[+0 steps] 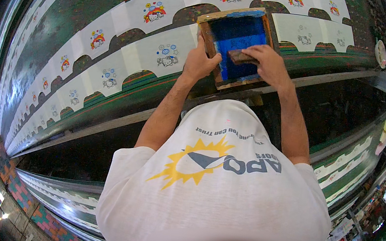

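A wooden-framed printing screen [262, 82] with blue mesh lies on a row of white cut fabric pieces [138, 53] on the long table. My left hand [201, 60] grips the left side of its frame, with the thumb toward the mesh. In my right hand [268, 64] is a brown squeegee [242, 57], held over the blue mesh inside the frame. Whether its edge presses on the mesh is hard to tell. Beside the frame, a printed piece [167, 57] shows a cartoon cat outline with blue and yellow shapes. The fabric under the screen is hidden.
Farther back runs another row of white pieces with full-colour rainbow prints [154, 12]. To the right lie pieces with outline prints only [304, 37], near a small pale round object [380, 53]. A rail [91, 127] edges the table's near side. More long tables with white pieces [346, 163] stand behind me.
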Action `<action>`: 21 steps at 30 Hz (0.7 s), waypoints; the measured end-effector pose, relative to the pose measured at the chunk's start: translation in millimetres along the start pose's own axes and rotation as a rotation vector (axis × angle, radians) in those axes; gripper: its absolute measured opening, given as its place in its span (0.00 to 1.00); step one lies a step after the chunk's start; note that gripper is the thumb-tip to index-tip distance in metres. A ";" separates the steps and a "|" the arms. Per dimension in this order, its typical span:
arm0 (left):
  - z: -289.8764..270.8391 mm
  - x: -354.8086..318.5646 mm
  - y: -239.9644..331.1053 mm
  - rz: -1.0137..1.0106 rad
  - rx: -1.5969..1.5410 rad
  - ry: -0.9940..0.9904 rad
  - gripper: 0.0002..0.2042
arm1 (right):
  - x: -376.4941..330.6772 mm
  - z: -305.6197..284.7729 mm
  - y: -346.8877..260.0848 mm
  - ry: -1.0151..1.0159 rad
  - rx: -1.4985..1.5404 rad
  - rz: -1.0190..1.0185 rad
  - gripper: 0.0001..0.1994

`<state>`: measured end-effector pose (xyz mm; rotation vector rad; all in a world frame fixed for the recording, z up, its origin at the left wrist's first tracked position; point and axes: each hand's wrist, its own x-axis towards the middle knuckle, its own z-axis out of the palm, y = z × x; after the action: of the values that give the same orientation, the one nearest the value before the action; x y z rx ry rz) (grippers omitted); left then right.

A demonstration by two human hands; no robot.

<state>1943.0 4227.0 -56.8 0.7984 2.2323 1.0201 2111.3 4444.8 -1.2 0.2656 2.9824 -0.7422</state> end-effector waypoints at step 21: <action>154.9 63.4 141.2 0.134 0.051 0.106 0.55 | -91.7 -87.5 171.2 0.089 0.013 -0.019 0.30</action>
<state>2046.8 4419.5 -45.8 0.9474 2.3286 1.0947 2231.1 4620.8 6.1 0.2782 3.0689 -0.7719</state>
